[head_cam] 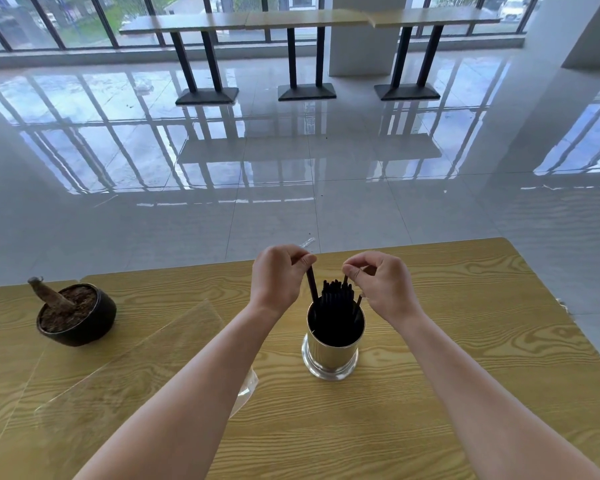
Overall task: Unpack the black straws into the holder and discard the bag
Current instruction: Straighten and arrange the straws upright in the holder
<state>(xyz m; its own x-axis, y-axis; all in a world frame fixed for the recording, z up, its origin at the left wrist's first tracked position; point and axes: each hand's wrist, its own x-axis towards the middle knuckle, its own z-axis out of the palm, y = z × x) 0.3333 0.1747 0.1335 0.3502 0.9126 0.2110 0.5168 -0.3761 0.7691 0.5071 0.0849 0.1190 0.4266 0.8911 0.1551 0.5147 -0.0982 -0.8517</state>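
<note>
A shiny metal holder (331, 355) stands on the wooden table, filled with several black straws (336, 299) standing upright. My left hand (278, 275) hovers just above its left rim, pinching the top of one black straw (312, 287) whose lower end dips into the holder. My right hand (378, 278) is above the right rim, fingertips closed on the top of another thin black straw (358, 303). A clear plastic bag (246, 386) lies flat on the table under my left forearm, mostly hidden by it.
A black pot (80, 317) with soil and a cut stump sits at the table's left. A clear plastic sheet (125, 358) lies between the pot and my left arm. The table's far edge (361, 249) is just beyond my hands; glossy floor lies beyond.
</note>
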